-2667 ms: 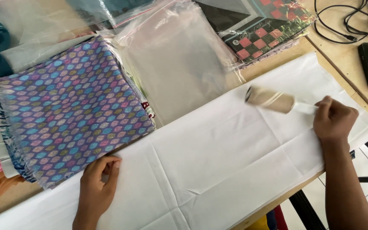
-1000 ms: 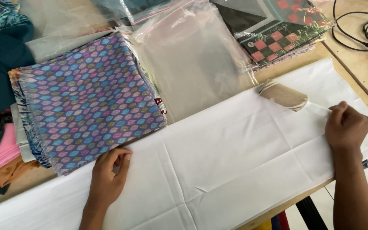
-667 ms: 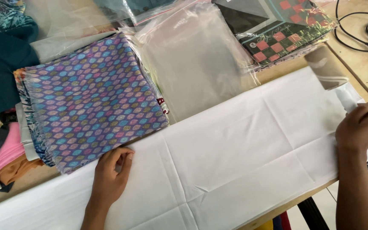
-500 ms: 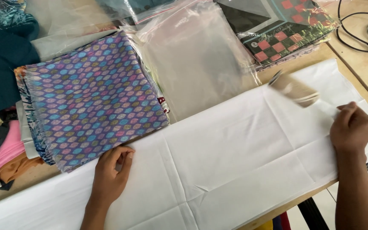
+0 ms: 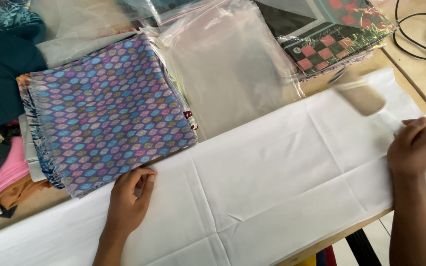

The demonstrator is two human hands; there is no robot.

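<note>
A long white cloth lies spread along the near edge of the table, with fold creases across it. My left hand rests flat on the cloth, fingers apart, just below a folded purple patterned fabric. My right hand grips the handle of a lint roller, whose beige cylinder is blurred with motion over the cloth's far right end.
Clear plastic bags lie behind the cloth. A bagged checkered fabric sits at the back right. Black cables run over the wooden table at far right. Stacked coloured fabrics pile up at the left.
My right hand has swept the lint roller back and forth over the cloth's right end. The left hand has stayed pressed on the cloth.
</note>
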